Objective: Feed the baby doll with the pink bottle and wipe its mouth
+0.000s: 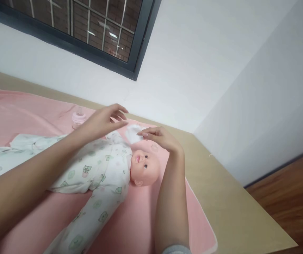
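Note:
A baby doll [143, 167] in a white romper printed with green bears lies on its back on a pink blanket [130, 225]. Its head points toward the wall. My right hand [159, 137] hovers above the doll's head and pinches a small white cloth [132, 133] between thumb and fingers. My left hand [105, 118] is raised over the doll's chest with its fingers stretched out and apart, holding nothing, its fingertips close to the cloth.
A small pink baby bottle [78, 118] stands on the blanket behind my left arm. The blanket covers a beige table [220, 190] set against a white wall. A dark-framed window [138, 53] is above, wooden floor [294, 201] at right.

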Available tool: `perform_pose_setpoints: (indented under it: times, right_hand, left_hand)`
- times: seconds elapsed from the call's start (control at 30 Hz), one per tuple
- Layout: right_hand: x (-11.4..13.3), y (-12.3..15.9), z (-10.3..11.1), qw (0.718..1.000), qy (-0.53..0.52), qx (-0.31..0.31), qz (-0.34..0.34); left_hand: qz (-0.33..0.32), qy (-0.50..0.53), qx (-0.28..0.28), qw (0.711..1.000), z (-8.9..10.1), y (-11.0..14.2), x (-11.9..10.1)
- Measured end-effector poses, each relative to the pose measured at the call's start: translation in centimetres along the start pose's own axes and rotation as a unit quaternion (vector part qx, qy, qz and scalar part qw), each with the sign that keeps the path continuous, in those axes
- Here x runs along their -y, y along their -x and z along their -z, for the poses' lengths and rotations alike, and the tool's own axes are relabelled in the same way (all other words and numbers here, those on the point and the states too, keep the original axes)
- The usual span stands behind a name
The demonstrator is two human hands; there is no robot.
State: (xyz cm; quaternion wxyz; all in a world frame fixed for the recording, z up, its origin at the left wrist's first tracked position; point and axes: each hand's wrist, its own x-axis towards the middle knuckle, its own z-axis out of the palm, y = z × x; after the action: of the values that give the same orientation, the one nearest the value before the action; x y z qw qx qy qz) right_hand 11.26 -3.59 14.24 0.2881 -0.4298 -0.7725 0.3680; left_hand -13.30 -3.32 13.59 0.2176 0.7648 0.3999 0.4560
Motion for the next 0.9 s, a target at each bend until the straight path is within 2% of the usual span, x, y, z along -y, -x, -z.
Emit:
perform_pose_setpoints:
  times: [0.13, 0.3, 0.43, 0.53, 0.67, 0.8, 0.9]
  right_hand:
    - [-4.5, -1.2, 0.8, 0.992, -0.066, -0.093, -0.048]
    - [-10.5, -2.3, -0.3, 0.971, -0.203, -0.085, -0.097]
    - [-13.2, -2.5, -2.1, 0.945, -0.275, -0.088, -0.151]
    - [-14.1, -2.4, -2.7, 0.934, -0.285, -0.099, -0.192]
    - [-13.9, -1.9, -2.3, 0.928, -0.29, -0.115, -0.206]
    - [-13.1, -1.4, -1.6, 0.933, -0.265, -0.12, -0.211]
    - [-12.9, -1.2, -1.1, 0.931, -0.299, -0.125, -0.167]
  left_hand:
    - [0.066, -0.041, -0.074, 0.994, 3.6, -0.4, 0.4]
    - [0.153, -0.079, -0.106, 0.979, 7.4, -0.7, 3.2]
    - [0.22, -0.106, -0.105, 0.964, 9.2, -1.2, 7.1]
    - [0.248, -0.095, -0.077, 0.961, 10.0, -1.5, 10.4]
    - [0.268, -0.114, -0.056, 0.955, 10.5, -1.6, 14.0]
    - [0.274, -0.144, -0.006, 0.951, 10.4, -1.5, 15.8]
    - [0.271, -0.147, 0.008, 0.951, 10.1, -1.5, 16.4]
